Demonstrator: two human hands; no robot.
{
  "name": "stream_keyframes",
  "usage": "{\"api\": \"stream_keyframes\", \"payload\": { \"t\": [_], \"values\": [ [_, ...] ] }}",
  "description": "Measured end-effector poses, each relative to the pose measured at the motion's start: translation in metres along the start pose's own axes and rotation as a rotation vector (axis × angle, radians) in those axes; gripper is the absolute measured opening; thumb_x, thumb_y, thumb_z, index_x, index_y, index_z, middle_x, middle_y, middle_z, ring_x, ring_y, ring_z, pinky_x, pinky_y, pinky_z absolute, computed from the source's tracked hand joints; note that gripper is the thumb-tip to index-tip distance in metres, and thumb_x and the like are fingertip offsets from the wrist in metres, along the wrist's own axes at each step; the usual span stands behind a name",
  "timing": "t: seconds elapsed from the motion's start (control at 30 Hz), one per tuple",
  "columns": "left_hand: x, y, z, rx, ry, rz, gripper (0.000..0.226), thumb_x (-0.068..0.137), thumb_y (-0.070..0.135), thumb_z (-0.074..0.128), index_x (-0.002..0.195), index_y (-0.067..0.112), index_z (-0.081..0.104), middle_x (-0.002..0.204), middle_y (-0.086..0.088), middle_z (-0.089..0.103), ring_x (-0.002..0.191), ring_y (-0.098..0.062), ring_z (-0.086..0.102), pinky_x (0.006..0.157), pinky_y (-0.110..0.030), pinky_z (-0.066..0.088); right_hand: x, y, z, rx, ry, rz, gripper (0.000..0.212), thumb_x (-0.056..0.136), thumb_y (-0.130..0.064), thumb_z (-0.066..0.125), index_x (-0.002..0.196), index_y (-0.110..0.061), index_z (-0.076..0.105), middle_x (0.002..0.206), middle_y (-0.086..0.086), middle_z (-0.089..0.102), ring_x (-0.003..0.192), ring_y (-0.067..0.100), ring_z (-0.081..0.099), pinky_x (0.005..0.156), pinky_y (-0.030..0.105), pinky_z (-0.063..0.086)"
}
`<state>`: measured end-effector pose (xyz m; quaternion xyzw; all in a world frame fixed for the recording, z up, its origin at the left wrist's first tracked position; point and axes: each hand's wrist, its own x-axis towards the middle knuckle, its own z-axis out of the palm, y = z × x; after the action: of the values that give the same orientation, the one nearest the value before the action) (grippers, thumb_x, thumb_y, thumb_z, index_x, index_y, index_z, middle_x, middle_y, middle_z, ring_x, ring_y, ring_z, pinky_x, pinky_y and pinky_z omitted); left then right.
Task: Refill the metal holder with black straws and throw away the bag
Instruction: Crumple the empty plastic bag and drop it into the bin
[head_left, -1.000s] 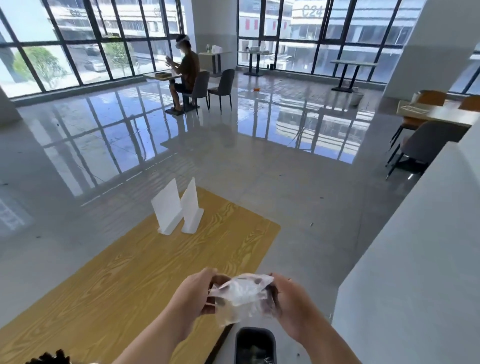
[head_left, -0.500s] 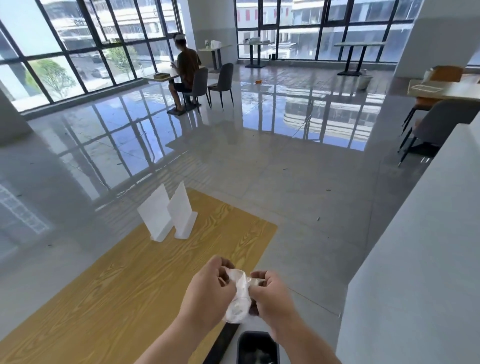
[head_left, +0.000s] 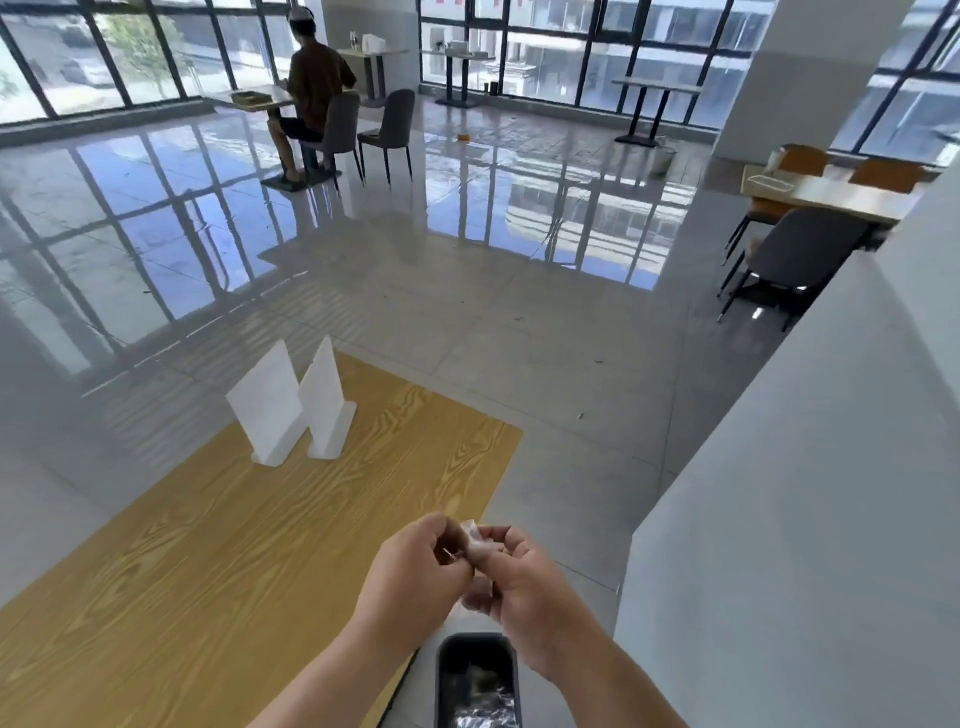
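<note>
Both hands meet at the bottom middle of the head view, just past the table's right edge. My left hand (head_left: 418, 566) and my right hand (head_left: 519, 582) press a crumpled clear plastic bag (head_left: 477, 543) between their fingers; only small bits of it show. Directly below them stands a black bin (head_left: 477, 680) with shiny rubbish inside. The metal holder and the black straws are out of view.
A wooden table (head_left: 208, 571) fills the lower left, with two white sign stands (head_left: 293, 405) at its far end. A pale wall (head_left: 805, 519) rises on the right. Across the glossy floor a person (head_left: 311, 88) sits at a table, with dark chairs (head_left: 795, 260) around.
The bag was spread loosely between my hands; they have pressed together and squeezed it into a small wad. The view has tilted down and the bin shows more.
</note>
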<state>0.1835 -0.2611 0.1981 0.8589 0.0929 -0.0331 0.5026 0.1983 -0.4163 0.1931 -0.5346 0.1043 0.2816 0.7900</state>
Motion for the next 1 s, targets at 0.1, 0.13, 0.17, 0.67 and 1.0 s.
{"api": "stream_keyframes", "payload": {
  "t": [0.1, 0.13, 0.17, 0.67, 1.0],
  "values": [
    [-0.001, -0.028, 0.008, -0.117, -0.074, -0.042, 0.026, 0.064, 0.047, 0.061, 0.087, 0.040, 0.070, 0.064, 0.016, 0.068, 0.049, 0.000, 0.050, 0.047, -0.016, 0.039, 0.007, 0.018, -0.009, -0.069, 0.097, 0.009, 0.021, 0.101, 0.006, 0.062, 0.121, 0.000, 0.058, 0.080, 0.010, 0.073, 0.062, 0.016, 0.069, 0.060, 0.030, 0.057],
    [-0.004, -0.041, 0.013, -0.125, -0.111, -0.056, 0.028, 0.064, 0.049, 0.060, 0.089, 0.042, 0.070, 0.064, 0.017, 0.068, 0.050, 0.000, 0.050, 0.048, -0.016, 0.039, 0.009, 0.029, -0.013, -0.110, 0.138, 0.016, 0.020, 0.100, 0.008, 0.062, 0.119, 0.000, 0.058, 0.082, 0.012, 0.072, 0.063, 0.016, 0.071, 0.059, 0.029, 0.058],
    [-0.007, -0.053, 0.019, -0.119, -0.147, -0.073, 0.027, 0.065, 0.050, 0.061, 0.090, 0.042, 0.070, 0.066, 0.019, 0.069, 0.051, 0.000, 0.053, 0.049, -0.016, 0.040, 0.010, 0.042, -0.018, -0.153, 0.177, 0.028, 0.020, 0.099, 0.009, 0.062, 0.116, 0.000, 0.059, 0.084, 0.013, 0.071, 0.062, 0.016, 0.072, 0.057, 0.028, 0.058],
    [-0.020, -0.192, 0.091, 0.143, -0.444, -0.175, 0.043, 0.088, 0.050, 0.058, 0.131, 0.053, 0.057, 0.135, 0.023, 0.072, 0.125, -0.005, 0.065, 0.106, -0.036, 0.054, 0.057, 0.199, -0.090, -0.620, 0.412, 0.214, 0.026, 0.088, 0.002, 0.069, 0.094, -0.022, 0.061, 0.093, 0.018, 0.070, 0.073, 0.025, 0.063, 0.069, 0.042, 0.057],
    [0.076, -0.289, 0.088, 0.932, -0.222, 0.005, 0.095, 0.087, 0.091, 0.022, 0.162, 0.050, -0.020, 0.177, 0.008, -0.027, 0.163, -0.021, -0.030, 0.126, -0.074, -0.014, 0.082, 0.259, -0.144, -0.863, 0.415, 0.219, 0.028, 0.089, -0.007, 0.064, 0.089, -0.034, 0.057, 0.084, -0.008, 0.065, 0.069, 0.008, 0.057, 0.057, 0.019, 0.047]
  ]
}}
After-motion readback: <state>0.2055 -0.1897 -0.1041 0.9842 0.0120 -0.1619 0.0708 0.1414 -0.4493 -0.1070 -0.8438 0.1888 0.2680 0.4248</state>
